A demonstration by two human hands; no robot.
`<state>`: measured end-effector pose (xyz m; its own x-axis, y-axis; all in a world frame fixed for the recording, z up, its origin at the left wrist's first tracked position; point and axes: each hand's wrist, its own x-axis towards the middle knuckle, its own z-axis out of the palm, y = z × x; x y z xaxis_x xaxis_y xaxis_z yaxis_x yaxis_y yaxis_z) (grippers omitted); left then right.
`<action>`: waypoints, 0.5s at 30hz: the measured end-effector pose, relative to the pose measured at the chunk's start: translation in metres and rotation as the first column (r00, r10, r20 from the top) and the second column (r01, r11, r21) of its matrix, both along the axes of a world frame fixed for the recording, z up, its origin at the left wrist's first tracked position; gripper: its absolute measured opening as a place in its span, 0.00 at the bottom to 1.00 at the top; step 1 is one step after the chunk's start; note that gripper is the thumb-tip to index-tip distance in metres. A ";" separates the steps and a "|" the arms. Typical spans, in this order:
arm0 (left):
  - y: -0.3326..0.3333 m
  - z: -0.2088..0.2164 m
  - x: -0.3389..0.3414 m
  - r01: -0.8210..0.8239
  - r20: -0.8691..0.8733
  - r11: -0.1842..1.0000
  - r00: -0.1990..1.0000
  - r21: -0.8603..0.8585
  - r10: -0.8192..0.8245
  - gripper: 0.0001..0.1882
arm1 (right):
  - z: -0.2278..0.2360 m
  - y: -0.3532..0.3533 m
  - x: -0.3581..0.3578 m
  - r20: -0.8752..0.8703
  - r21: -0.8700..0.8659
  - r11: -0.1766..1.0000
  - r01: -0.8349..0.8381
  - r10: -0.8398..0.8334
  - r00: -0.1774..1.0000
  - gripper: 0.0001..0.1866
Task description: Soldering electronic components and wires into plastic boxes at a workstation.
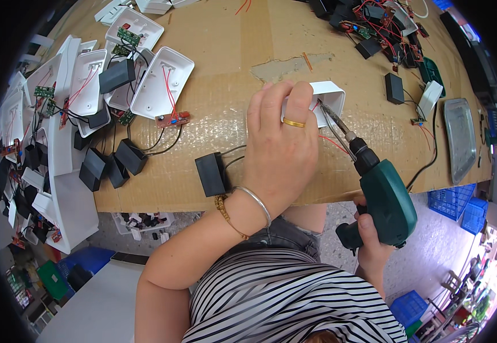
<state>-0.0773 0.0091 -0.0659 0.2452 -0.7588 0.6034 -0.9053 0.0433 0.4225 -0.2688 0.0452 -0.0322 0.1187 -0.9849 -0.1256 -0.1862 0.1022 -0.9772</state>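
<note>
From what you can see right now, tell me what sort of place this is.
Probably a small electronics assembly workshop: white plastic housings wired to circuit boards crowd the cardboard-covered bench, and the right hand drives a green electric screwdriver into one.

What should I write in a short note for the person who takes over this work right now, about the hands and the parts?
Left hand: pressing the white plastic housing onto the cardboard-covered table.
Right hand: gripping the green electric screwdriver, its bit tip inside the housing.
Parts: red wires run out of the housing; a black box on black leads lies left of the wrist.
Done: cannot tell whether any screw is seated.
Left: a pile of open white housings with circuit boards waits at the left.
</note>
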 end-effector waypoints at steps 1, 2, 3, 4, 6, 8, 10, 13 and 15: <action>0.000 0.001 0.000 0.001 -0.001 1.000 1.000 0.001 -0.001 0.09 | 0.000 0.000 -0.001 -0.001 0.001 1.000 0.001 -0.001 1.000 0.26; 0.001 0.004 0.000 0.011 0.034 1.000 0.999 0.023 -0.011 0.13 | 0.001 -0.001 -0.003 -0.021 0.003 1.000 -0.012 0.012 1.000 0.25; 0.001 0.006 0.000 0.019 0.068 0.999 0.997 0.045 -0.022 0.18 | 0.001 -0.001 -0.004 -0.041 0.007 1.000 -0.024 0.025 0.999 0.24; 0.001 0.006 0.000 0.019 0.068 0.999 0.997 0.045 -0.022 0.18 | 0.001 -0.001 -0.004 -0.040 0.007 1.000 -0.024 0.025 0.999 0.24; 0.001 0.006 0.001 0.017 0.048 0.999 0.999 0.046 -0.019 0.18 | 0.001 -0.002 -0.004 -0.010 0.015 1.000 -0.007 0.007 1.000 0.25; 0.001 0.008 0.000 0.021 0.043 0.999 0.999 0.044 -0.023 0.18 | 0.000 -0.004 -0.003 0.017 0.001 1.000 -0.015 0.015 1.000 0.25; 0.002 0.009 0.000 0.024 0.039 0.999 0.999 0.043 -0.026 0.17 | 0.000 -0.004 -0.003 0.044 -0.012 1.000 -0.023 0.024 0.999 0.26; 0.002 0.010 0.000 0.029 0.075 0.999 0.997 0.026 -0.030 0.14 | 0.001 -0.004 -0.001 0.026 0.004 1.000 -0.022 0.022 0.999 0.26; 0.002 0.011 0.000 0.034 0.098 0.999 0.995 0.008 -0.035 0.10 | 0.001 -0.004 0.000 0.040 0.003 1.000 -0.012 0.012 0.999 0.26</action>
